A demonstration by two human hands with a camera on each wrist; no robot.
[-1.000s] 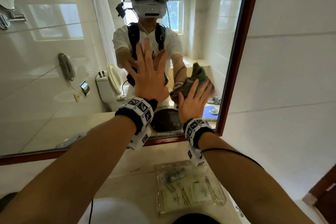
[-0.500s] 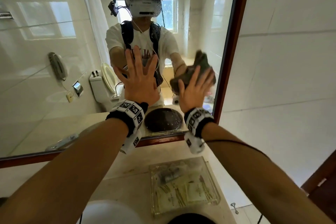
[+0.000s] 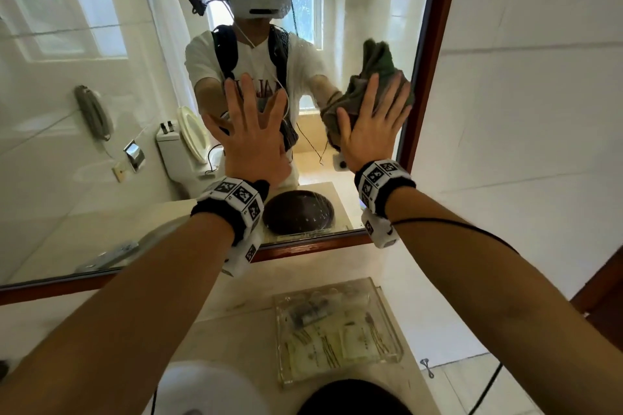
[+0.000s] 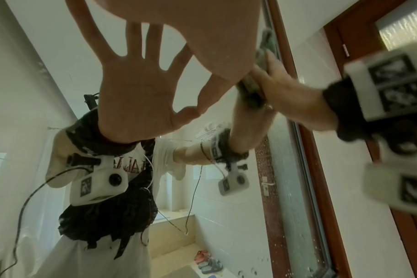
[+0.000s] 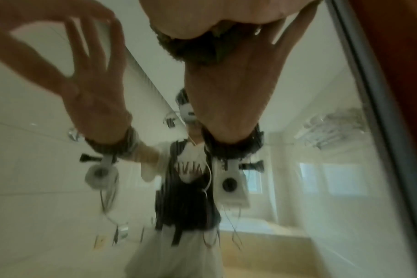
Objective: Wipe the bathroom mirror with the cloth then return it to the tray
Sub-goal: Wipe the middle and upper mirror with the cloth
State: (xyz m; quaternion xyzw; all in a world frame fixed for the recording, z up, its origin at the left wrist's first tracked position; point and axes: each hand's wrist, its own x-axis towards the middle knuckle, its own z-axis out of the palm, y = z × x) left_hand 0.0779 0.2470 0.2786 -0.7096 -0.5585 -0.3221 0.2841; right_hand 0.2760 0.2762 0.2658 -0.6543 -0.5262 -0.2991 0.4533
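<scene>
A tiled bathroom with a pale stone counter (image 3: 236, 340) below a wall mirror (image 3: 101, 111) set in a reddish-brown wooden frame (image 3: 435, 54); white wall tiles lie to the right of the frame. The left hand (image 3: 251, 135) lies flat against the glass near the mirror's middle, fingers straight and spread wide, holding nothing; the left wrist view shows its palm reflected, fingertip to fingertip with the real hand (image 4: 202, 28). The right hand (image 3: 372, 125) presses a crumpled dark green cloth (image 3: 374, 71) against the glass close to the frame's right-hand upright, fingers extended and slightly fanned over the fabric, the thumb lying along the cloth's left edge. The cloth bunches above the fingertips and hangs below the palm on the left. In the right wrist view, which is blurred, the cloth (image 5: 193, 48) appears sandwiched between the palm and its reflection. Both wrists carry black bands with white marker-printed blocks. On the counter, directly below the right forearm, sits a clear tray (image 3: 391, 313) containing small packets, well apart from the cloth. The mirror reflects a person in a white shirt wearing a headset, a toilet (image 3: 188, 145), a wall telephone (image 3: 92, 111) and a dark round basin (image 3: 298, 212).
</scene>
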